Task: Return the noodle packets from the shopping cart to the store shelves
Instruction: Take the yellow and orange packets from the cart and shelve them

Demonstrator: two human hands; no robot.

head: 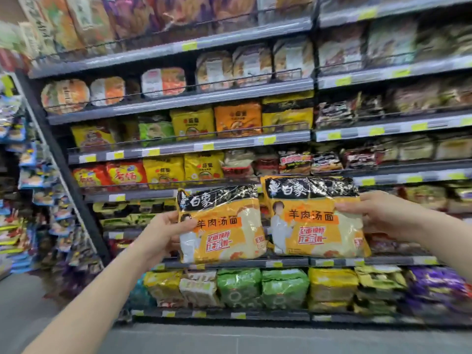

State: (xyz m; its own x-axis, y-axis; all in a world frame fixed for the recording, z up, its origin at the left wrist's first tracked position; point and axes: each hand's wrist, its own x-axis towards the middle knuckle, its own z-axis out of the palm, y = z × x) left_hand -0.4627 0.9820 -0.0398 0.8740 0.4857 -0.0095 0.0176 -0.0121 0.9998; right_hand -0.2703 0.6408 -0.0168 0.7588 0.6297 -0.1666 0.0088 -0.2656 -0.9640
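Note:
Two identical orange-and-black noodle packets are held up side by side in front of the store shelves (229, 263). My left hand (166, 233) grips the left noodle packet (224, 226) by its left edge, thumb on the front. My right hand (378, 213) grips the right noodle packet (319, 218) by its right edge. Both packets hang upright at about the height of the second shelf from the bottom. The shopping cart is out of view.
Grey shelves run several tiers high, packed with yellow, green, red and purple noodle packs and bowls. Green packs (263, 287) fill the bottom tier below my hands. A second rack of packets (25, 200) lines the aisle on the left. Grey floor (229, 338) lies below.

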